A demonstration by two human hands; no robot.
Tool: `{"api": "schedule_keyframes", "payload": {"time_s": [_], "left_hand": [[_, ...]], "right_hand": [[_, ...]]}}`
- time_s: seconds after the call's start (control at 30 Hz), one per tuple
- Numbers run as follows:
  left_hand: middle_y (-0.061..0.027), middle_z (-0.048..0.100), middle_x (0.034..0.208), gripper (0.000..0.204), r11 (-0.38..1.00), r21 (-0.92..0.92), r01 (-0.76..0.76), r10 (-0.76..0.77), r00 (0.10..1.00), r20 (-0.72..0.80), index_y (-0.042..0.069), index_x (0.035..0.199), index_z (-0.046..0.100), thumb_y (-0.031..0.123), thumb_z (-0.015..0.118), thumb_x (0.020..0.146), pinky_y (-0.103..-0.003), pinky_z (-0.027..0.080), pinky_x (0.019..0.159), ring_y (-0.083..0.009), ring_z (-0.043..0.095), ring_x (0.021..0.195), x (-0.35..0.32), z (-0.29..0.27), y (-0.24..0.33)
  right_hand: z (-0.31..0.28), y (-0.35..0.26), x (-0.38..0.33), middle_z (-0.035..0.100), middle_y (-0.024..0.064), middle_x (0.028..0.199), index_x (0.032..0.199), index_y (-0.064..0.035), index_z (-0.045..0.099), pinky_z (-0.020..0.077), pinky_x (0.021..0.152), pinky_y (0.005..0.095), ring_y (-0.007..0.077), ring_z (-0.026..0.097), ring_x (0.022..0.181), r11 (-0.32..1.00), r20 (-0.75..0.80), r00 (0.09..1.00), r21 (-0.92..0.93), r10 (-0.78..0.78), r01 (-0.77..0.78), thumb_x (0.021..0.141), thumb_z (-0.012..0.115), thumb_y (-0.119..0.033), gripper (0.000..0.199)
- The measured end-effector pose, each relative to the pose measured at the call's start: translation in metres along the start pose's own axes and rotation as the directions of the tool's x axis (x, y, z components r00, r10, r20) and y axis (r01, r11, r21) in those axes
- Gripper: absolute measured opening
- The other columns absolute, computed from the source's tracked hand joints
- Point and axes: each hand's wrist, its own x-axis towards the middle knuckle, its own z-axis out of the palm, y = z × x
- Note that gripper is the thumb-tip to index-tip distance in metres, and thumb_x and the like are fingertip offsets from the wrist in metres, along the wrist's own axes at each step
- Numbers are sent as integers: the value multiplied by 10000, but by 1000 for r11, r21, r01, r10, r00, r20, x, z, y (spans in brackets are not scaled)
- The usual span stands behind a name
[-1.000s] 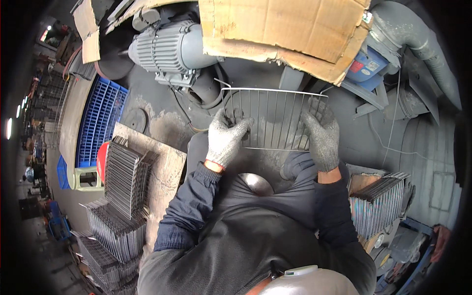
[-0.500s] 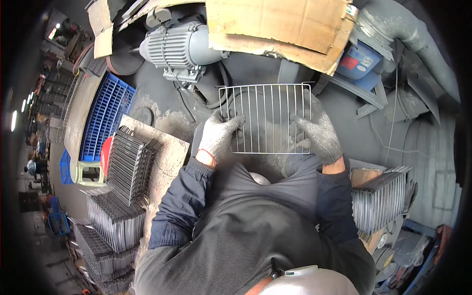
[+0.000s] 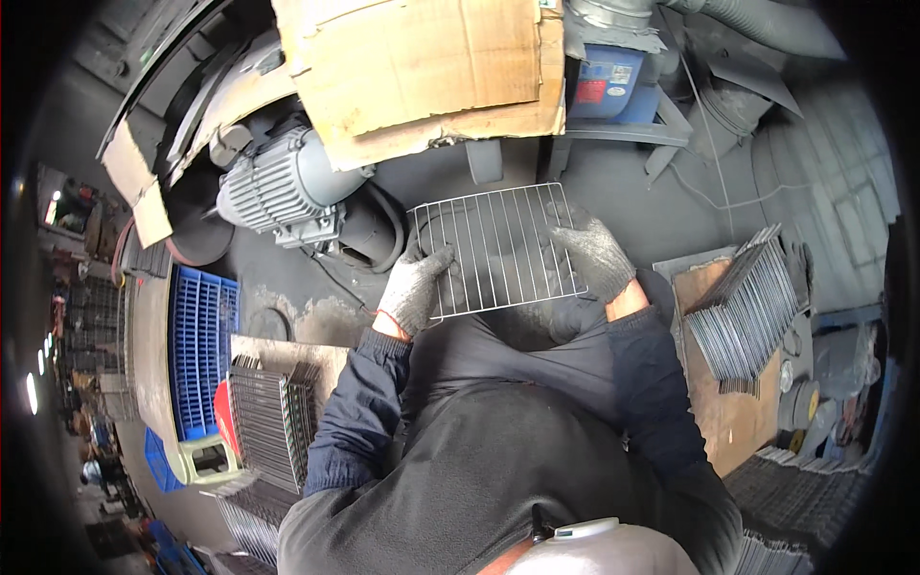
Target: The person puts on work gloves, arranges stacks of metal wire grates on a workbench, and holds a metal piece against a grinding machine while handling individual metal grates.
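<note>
Between my two gloved hands, above my lap, is a rectangular wire rack [image 3: 495,251] of thin parallel bars in a frame. My left hand [image 3: 414,286] is closed on its left edge, the thumb laid over the bars. On the opposite edge, my right hand [image 3: 591,255] grips near the upper right part, fingers partly hidden behind the wires. The rack is tilted, its right end slightly higher than its left. Both gloves are grey and dirty, with darkened fingertips.
A grey motor [image 3: 278,184] stands ahead to the left, beside a large cardboard sheet [image 3: 422,77]. Stacked wire racks [image 3: 268,422] lie at my left, and another rack stack [image 3: 743,311] rests on a board at my right. A blue plastic crate [image 3: 204,350] is far left.
The view has turned to the right, so surroundings shift left and more stacks show at the right. The rack, level before, is now tilted, still in both hands.
</note>
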Motion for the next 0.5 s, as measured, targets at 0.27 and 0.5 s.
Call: {"api": "schedule_keyframes", "payload": {"time_s": [0.27,0.5], "left_hand": [[-103,679,890,143,988,-28,152,-152,988,7,13,1131,584,56,631,1002,-331,574,518,-202,667,614,10,9,31],[-133,708,833,129,833,-263,487,-414,864,287,-16,1097,600,75,541,1029,-347,615,550,-216,722,666,118,-37,33]], "right_hand": [[-4,-7,15,735,85,951,1258,4,663,533,563,297,148,683,699,998,2,999,55,-33,33,944,708,-178,366],[-3,-1,91,743,84,873,1035,14,722,571,647,309,170,704,732,913,-33,977,364,210,-184,953,689,-169,203]]}}
